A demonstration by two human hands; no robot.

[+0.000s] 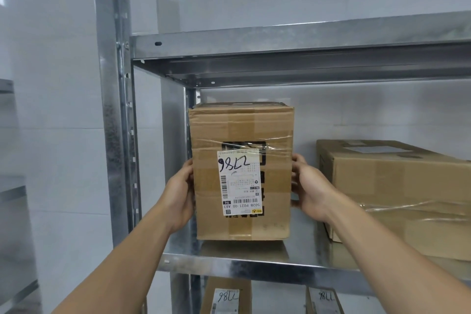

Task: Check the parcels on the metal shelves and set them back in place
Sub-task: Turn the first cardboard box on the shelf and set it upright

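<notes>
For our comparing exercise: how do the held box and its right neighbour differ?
The tall box stands upright; the wide box lies low. The tall box's label faces front, upside-down; the wide box's is on top. The left hand and right hand grip the tall box, not the wide box. Both are taped cardboard.

Taped brown cardboard parcel [242, 173] upright on metal shelf [229, 264], white label upside down

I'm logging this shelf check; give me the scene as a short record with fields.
Held item: tall box, upright, left end of metal shelf
Hands: left hand and right hand grip its sides
Front: label, upside down
Same shelf: wide box to the right, not touching
Shelf below: lower left parcel, lower right parcel, both labelled
</notes>
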